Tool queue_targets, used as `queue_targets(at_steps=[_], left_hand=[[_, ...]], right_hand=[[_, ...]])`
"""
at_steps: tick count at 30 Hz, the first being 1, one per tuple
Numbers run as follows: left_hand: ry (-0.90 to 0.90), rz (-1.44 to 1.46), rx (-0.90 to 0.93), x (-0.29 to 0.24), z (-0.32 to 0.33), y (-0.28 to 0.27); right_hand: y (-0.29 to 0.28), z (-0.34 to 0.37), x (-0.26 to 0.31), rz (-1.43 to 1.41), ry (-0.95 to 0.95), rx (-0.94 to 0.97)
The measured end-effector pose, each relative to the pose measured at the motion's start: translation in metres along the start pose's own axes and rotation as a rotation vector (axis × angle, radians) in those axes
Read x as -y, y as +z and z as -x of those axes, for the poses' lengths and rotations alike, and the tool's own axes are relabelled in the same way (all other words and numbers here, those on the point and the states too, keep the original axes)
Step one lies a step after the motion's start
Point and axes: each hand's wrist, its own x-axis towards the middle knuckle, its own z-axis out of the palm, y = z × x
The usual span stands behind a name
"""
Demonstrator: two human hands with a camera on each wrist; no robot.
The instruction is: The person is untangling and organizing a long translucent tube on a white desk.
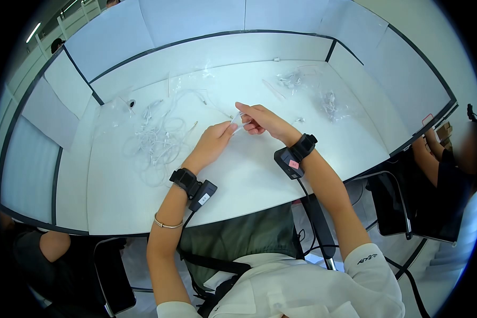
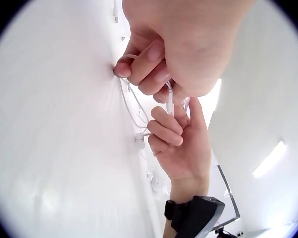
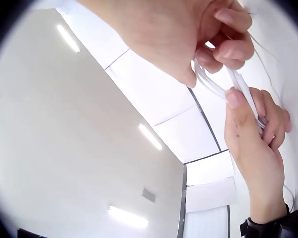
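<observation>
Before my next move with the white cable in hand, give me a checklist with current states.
1. Left hand grips the white cable: ok, thumb and fingers pinch it.
2. Right hand has hold too: ok, strands run between its thumb and curled fingers.
3. Both ends of the held cable located: cannot tell, the hands hide parts of it.
4. Loose cable pile sorted: not ok, its loops overlap in a heap.
5. Held cable free of that pile: cannot tell, the strands are too fine to trace.
6. Clear plastic bags apart from the hands: ok, off to the right.
</observation>
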Motion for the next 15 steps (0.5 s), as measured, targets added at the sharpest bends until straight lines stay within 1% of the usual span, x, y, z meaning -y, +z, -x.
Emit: queue_targets(at_steps=[3,6,9,13,15], left_hand=[[0.049,-0.088,-0.040,0.000,0.001,0.004],[0.043,-0.131,-0.060,-0.007,0.003,0.003],[0.064,-0.150,-0.085,-0.008,0.003,0.003],[0.064,-0.128,-0.105,-0.010,0.004,0.004],[0.069,-0.165,-0.128,-0.012,0.005,0.004]], right_hand=[[0.005,-0.003,-0.003,-0.049,0.008,-0.088],[0.007,-0.010,-0.015,-0.095,-0.102,-0.131],[0.010,-0.011,-0.018,-0.132,-0.171,-0.159],[0.014,-0.010,-0.017,-0.107,-0.254,-0.186],[0.013,-0.014,-0.021,-0.082,-0.289,-0.185]])
